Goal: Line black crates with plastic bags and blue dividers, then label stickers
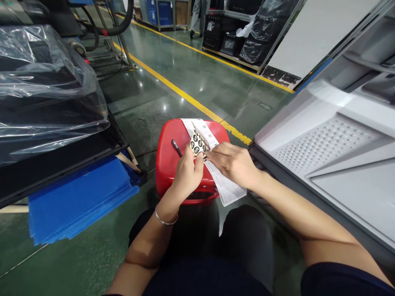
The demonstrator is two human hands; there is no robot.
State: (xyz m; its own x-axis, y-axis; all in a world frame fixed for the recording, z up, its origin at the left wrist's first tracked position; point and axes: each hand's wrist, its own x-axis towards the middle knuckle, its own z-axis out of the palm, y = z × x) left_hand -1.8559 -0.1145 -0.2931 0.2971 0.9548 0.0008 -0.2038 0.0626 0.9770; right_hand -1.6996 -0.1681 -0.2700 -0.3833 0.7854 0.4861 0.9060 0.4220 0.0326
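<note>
Between both hands is a small sheet of round black stickers [197, 143] with pale lettering, held over a red stool [166, 164]. My left hand [188, 170] pinches its lower left edge between thumb and fingers. At the sheet's lower right corner, the fingers of my right hand [231, 162] are bunched together; whether they grip a sticker or the sheet itself is hidden. Beneath lies a long white printed label strip [228, 191], draped across the stool and hanging over its front edge. A black pen [176, 148] rests on the stool left of the sheet.
To the left, plastic-wrapped black parts [46, 90] sit above a stack of blue sheets [83, 197]. A large grey-white moulded panel [339, 135] stands close on the right. Beyond a yellow floor line [185, 98] are racks with black bins [230, 43] and a person's legs [199, 16].
</note>
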